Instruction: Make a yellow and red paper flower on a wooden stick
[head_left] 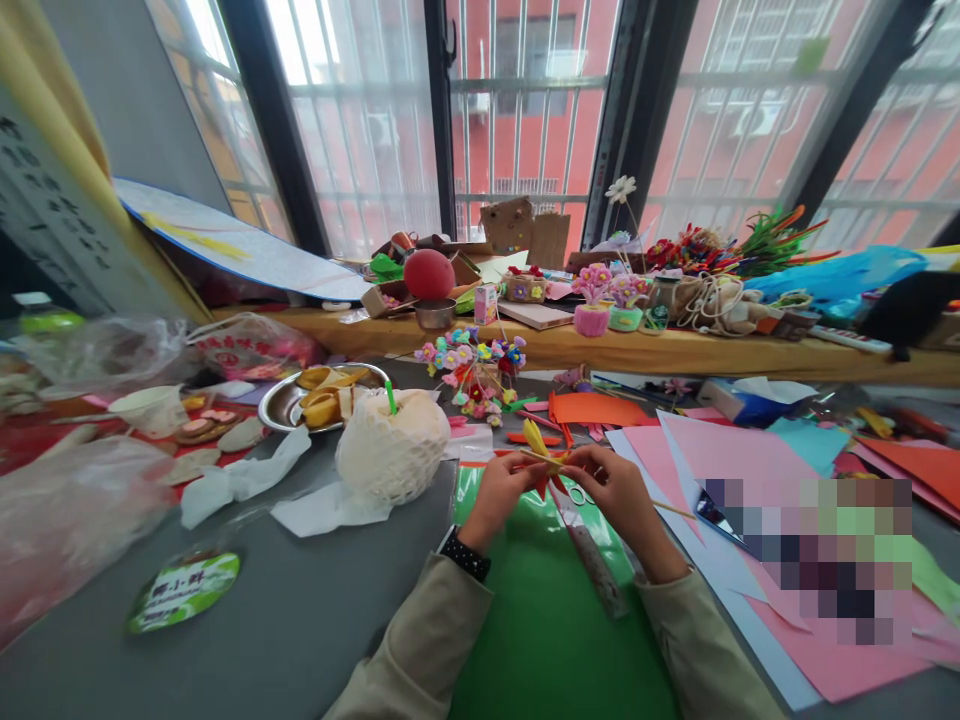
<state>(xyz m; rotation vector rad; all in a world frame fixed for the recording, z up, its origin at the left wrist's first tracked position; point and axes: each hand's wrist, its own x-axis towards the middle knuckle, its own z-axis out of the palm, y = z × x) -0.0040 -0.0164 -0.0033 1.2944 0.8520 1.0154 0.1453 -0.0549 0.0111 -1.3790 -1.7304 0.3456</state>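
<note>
A yellow and orange folded paper flower (534,437) is held up between my two hands, above the far end of a green plastic folder (555,640). My left hand (498,492) is closed, its fingertips pinching the flower's left side. From the right, my right hand (613,490) is closed too, with thumb and finger on a thin wooden stick (675,510) at the flower's base. That stick runs out to the right behind the hand. White-handled scissors (579,495) and a speckled strip like a ruler (596,565) lie on the folder below.
Left of my hands stands a netted coconut (394,445) with a green straw, near a metal bowl (271,400) of peels. Pink and pale blue paper sheets (806,665) cover the right side. Colourful craft flowers (472,365) stand ahead, before a crowded wooden ledge (360,335).
</note>
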